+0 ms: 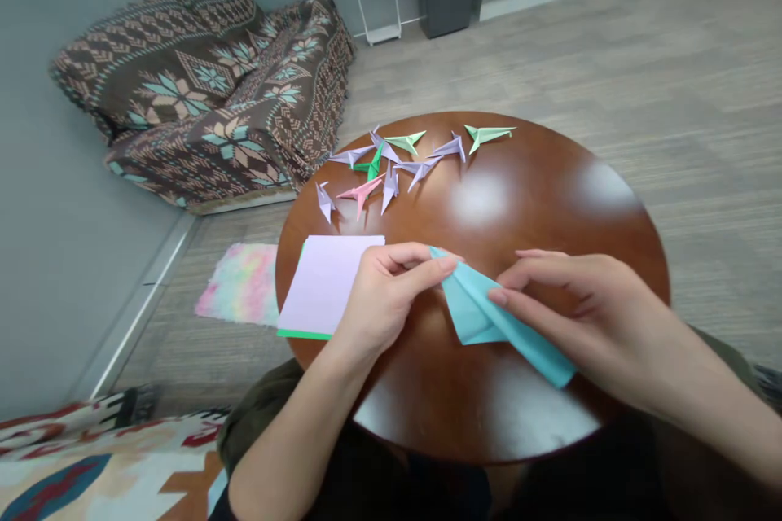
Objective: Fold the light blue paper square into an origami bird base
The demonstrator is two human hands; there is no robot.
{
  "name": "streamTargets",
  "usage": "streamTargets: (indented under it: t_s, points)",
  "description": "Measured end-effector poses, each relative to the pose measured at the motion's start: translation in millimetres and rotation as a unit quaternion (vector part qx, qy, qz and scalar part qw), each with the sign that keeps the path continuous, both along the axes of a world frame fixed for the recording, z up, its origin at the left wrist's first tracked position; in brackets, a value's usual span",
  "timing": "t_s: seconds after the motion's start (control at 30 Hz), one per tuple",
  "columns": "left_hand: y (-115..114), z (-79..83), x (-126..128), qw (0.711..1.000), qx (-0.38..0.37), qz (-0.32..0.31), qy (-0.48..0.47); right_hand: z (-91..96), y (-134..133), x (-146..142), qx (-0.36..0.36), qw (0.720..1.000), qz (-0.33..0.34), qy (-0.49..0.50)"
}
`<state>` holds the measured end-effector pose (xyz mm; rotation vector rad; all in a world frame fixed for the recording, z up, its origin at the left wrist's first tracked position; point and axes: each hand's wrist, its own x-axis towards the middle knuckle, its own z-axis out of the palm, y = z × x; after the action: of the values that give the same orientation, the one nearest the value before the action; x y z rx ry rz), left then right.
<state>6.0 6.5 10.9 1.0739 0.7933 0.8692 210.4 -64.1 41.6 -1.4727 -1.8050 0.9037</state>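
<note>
In a grey-walled room with a sofa (213, 102) under a patterned throw, a person sits at a glossy round brown table (550, 203), a folded sheet of blue paper (485, 309) held just above its near half. The left hand (394, 281) pinches the sheet's upper corner between thumb and finger; the right hand (565, 293) pinches the long folded edge, its thumb on top. The paper looks very light, thin and easily creased or torn, its layered fold likely stiffer than the single flap, so edges and corners appear the surest places for a gentle fingertip hold. Nearby lie a paper stack (333, 281) and folded paper birds (360, 193). No brand, label or writing can be read.
</note>
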Motion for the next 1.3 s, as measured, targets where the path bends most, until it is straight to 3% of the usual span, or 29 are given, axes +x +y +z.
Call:
streamTargets:
  t_s: [0.13,0.37,0.83,1.3]
  points:
    - [1.4,4.2,0.2,1.000,0.002,0.001,-0.015,0.2,-0.3,-0.1,0.004,1.000,-0.020,0.004]
    - [0.7,-1.9,-1.6,0.998,0.016,-0.054,0.041,0.7,0.5,0.2,0.005,0.999,-0.041,0.015]
    - [-0.1,3.8,-1.1,0.995,0.040,-0.060,0.066,1.0,2.2,1.2,-0.005,0.999,-0.048,0.015]
    - [2.6,-3.1,-1.3,0.999,0.016,0.014,0.029,-2.5,0.3,3.6,0.010,1.000,-0.009,-0.009]
